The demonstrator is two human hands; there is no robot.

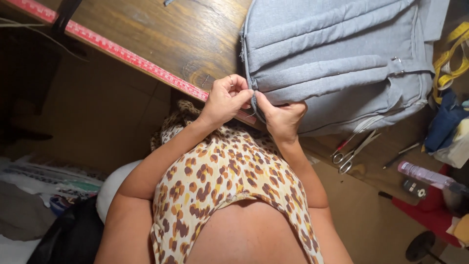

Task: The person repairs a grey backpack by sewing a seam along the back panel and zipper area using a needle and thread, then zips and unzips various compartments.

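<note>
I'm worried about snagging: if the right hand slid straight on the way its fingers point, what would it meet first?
Probably the left hand: the right hand already pinches the edge of the grey padded fabric backpack, fingertips aimed toward the left thumb, nearly touching. Depth is unclear.

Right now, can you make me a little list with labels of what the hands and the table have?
left hand: pinching the corner edge of the grey bag
right hand: gripping the same corner, touching the left hand
bag: lying flat on the wooden table
red measuring tape: running along the table's edge
scissors: on the table beside the bag, not touched
yellow tape: at the bag's far side
</note>
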